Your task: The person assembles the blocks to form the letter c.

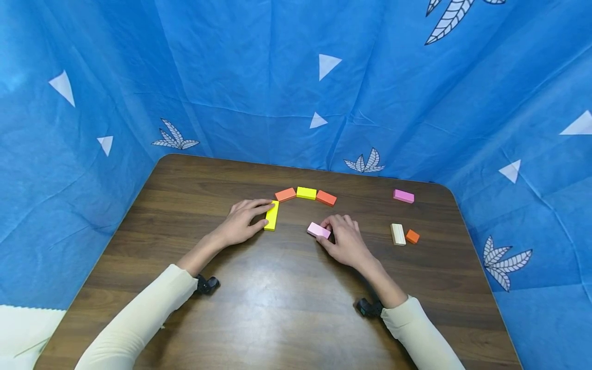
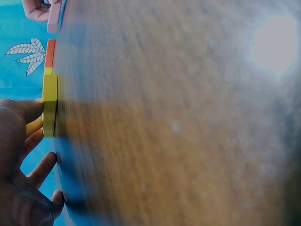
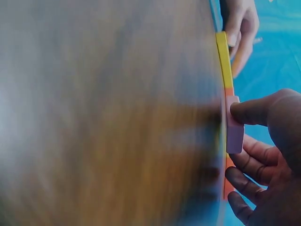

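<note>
In the head view, the left hand holds a long yellow block flat on the table, its thumb near the near end and its index finger by the far end. The right hand pinches a light pink block between thumb and fingers. This pink block appears slightly raised in the right wrist view. Beyond the hands, an orange-red block, a second yellow block and another orange-red block form a curved row. The long yellow block stands near the row's left end.
Right of the right hand lie a cream block, a small orange block and a darker pink block. A blue patterned cloth hangs behind and beside the brown wooden table.
</note>
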`<state>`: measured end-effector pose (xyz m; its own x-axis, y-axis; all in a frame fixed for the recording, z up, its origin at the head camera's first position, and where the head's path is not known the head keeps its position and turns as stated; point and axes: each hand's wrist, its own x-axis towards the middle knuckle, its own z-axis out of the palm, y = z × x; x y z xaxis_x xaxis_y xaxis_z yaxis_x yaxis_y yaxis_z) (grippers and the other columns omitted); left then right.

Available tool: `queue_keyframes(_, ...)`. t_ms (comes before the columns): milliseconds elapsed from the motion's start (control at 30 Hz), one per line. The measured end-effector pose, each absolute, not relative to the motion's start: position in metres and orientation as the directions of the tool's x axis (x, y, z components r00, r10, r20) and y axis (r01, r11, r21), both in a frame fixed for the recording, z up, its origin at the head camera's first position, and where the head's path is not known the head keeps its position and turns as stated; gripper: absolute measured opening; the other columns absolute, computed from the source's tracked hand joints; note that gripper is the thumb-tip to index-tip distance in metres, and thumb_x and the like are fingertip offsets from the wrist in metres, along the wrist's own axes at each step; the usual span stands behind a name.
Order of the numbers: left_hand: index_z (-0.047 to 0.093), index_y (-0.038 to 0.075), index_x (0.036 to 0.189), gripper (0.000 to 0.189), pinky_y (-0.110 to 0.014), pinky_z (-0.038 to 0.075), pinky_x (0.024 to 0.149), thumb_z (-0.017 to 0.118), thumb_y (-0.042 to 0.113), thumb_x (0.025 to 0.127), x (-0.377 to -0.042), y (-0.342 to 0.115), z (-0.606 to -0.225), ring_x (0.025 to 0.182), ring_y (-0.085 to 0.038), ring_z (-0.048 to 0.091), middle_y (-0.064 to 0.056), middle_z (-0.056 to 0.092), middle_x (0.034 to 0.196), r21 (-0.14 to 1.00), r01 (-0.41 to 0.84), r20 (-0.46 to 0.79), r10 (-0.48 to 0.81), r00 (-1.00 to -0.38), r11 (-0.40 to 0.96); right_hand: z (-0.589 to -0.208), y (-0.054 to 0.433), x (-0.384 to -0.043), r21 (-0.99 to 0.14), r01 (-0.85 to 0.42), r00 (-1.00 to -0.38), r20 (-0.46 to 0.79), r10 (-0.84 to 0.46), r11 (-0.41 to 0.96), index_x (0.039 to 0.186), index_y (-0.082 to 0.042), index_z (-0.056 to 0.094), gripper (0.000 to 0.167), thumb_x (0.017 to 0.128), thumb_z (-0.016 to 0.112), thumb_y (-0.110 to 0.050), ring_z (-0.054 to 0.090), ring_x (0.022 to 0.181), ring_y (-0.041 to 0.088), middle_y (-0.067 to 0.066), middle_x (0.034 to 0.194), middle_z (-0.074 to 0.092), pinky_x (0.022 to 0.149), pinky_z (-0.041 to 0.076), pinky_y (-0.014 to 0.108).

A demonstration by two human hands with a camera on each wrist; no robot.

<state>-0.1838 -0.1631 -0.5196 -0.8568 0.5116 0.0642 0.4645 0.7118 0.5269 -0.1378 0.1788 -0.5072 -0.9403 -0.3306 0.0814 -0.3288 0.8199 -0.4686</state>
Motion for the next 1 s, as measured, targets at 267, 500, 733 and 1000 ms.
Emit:
queue_keyframes(267,0.052,0.022,0.162,0.055,-0.072,0.025,0.123,0.064,0.031,0.11,-0.186,-0.163,-0.518,0.154,-0.038,0.044,-0.004,0.049,0.169,0.522,0.461,0.056,0.511,-0.858,0.718,-0.506,0.161,-0.13,-0.477,-0.34,-0.934,0.069,-0.352,0.81,0.118,-0.015,0.068,0.03,0.097,0.081,-0.033,0.054,0.104,0.023,0.001,0.111,0.067,0.093,0.041,0.042)
queue_keyframes(500,0.052,0.022,0.162,0.054,-0.072,0.025,0.123,0.063,0.032,0.11,-0.186,-0.162,-0.517,0.155,-0.038,0.044,-0.004,0.049,0.169,0.519,0.456,0.046,0.509,-0.86,0.723,-0.504,0.142,-0.127,-0.46,-0.324,-0.938,0.04,-0.345,0.827,0.115,-0.016,0.068,0.03,0.096,0.082,-0.035,0.055,0.104,0.021,0.0,0.11,0.067,0.091,0.044,0.041)
queue_keyframes(733,0.053,0.023,0.162,0.054,-0.071,0.026,0.123,0.063,0.032,0.11,-0.186,-0.161,-0.521,0.155,-0.037,0.044,-0.004,0.049,0.169,0.52,0.454,0.052,0.504,-0.862,0.723,-0.504,0.124,-0.123,-0.414,-0.315,-0.945,0.055,-0.322,0.854,0.114,-0.015,0.068,0.034,0.094,0.084,-0.038,0.056,0.101,0.021,0.0,0.108,0.067,0.089,0.048,0.041)
queue_keyframes(1000,0.053,0.022,0.161,0.054,-0.071,0.026,0.123,0.064,0.032,0.11,-0.186,-0.16,-0.52,0.154,-0.037,0.045,-0.004,0.05,0.168,0.525,0.451,0.054,0.5,-0.864,0.722,-0.503,0.107,-0.119,-0.412,-0.328,-0.939,0.046,-0.34,0.85,0.115,-0.016,0.069,0.034,0.094,0.083,-0.039,0.055,0.098,0.02,-0.001,0.108,0.067,0.086,0.047,0.038)
